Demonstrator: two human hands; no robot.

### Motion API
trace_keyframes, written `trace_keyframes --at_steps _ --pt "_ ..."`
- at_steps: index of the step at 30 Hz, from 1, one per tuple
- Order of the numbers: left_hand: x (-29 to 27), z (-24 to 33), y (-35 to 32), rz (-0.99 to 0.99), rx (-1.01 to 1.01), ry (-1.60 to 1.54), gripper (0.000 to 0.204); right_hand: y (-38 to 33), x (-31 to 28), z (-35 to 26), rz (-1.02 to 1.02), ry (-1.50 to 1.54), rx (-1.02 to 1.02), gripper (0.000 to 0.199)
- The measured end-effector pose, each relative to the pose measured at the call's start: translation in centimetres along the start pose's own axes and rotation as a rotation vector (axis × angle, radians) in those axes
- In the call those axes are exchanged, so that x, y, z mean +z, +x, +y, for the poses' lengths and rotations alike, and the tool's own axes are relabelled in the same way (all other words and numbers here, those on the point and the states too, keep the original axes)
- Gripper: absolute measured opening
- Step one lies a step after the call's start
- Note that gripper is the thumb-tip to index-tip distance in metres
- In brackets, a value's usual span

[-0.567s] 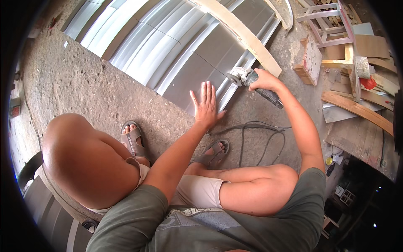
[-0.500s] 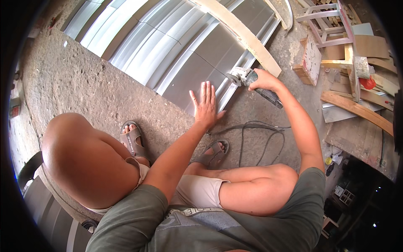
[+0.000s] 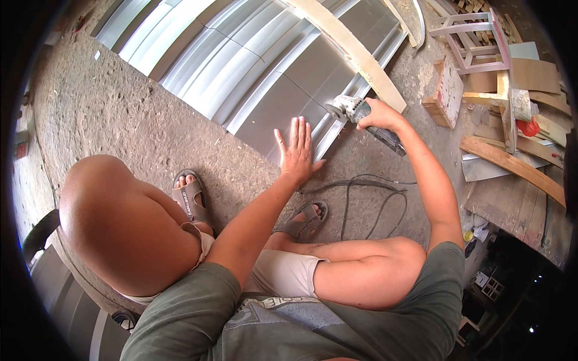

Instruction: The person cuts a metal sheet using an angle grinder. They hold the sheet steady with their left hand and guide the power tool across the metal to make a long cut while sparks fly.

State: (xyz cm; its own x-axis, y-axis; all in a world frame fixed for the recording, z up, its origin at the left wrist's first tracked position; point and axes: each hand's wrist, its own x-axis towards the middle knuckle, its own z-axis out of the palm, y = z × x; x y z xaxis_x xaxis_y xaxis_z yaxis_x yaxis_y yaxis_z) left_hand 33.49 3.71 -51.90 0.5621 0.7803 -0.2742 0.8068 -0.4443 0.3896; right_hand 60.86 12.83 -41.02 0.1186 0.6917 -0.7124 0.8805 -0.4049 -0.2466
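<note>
The left hand [image 3: 296,153] presses flat, fingers spread, on the metal sheet [image 3: 265,72]; the right hand [image 3: 378,114] grips an angle grinder [image 3: 355,111] just beside it.

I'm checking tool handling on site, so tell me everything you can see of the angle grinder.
The angle grinder is a small corded hand tool with a pale metal head, a dark body and a disc at its front end. The right hand grips its body, pointing the head left and down, with the disc at the edge of the ribbed grey metal sheet. A dark cable lies looped on the concrete floor nearby. Whether the disc spins is unclear.
</note>
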Motion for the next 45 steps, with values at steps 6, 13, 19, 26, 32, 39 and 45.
trace_keyframes --at_steps 6,13,19,26,32,39,45 --pt "0.2 -0.1 0.0 0.019 0.004 -0.013 0.12 0.8 0.2 0.5 -0.006 -0.02 -0.006 0.078" --pt "0.2 -0.2 0.0 0.01 0.0 -0.039 0.12 0.6 0.3 0.1 0.002 -0.069 -0.016 0.082" --pt "1.6 -0.1 0.2 0.097 0.003 0.002 0.121 1.5 0.3 1.0 -0.026 -0.099 -0.006 0.083" --pt "0.8 -0.4 -0.1 0.03 0.043 -0.094 0.103 1.7 0.6 0.6 -0.03 -0.084 0.014 0.088" --pt "0.7 -0.2 -0.1 -0.001 0.08 -0.084 0.086 1.8 1.1 1.3 0.011 -0.097 0.002 0.079" --pt "1.5 -0.3 0.0 0.065 0.084 -0.082 0.079 2.3 1.3 1.8 -0.009 -0.136 -0.009 0.08" --pt "1.5 -0.4 -0.1 0.073 0.09 -0.074 0.079 2.1 1.1 1.1 -0.03 -0.144 0.021 0.09"
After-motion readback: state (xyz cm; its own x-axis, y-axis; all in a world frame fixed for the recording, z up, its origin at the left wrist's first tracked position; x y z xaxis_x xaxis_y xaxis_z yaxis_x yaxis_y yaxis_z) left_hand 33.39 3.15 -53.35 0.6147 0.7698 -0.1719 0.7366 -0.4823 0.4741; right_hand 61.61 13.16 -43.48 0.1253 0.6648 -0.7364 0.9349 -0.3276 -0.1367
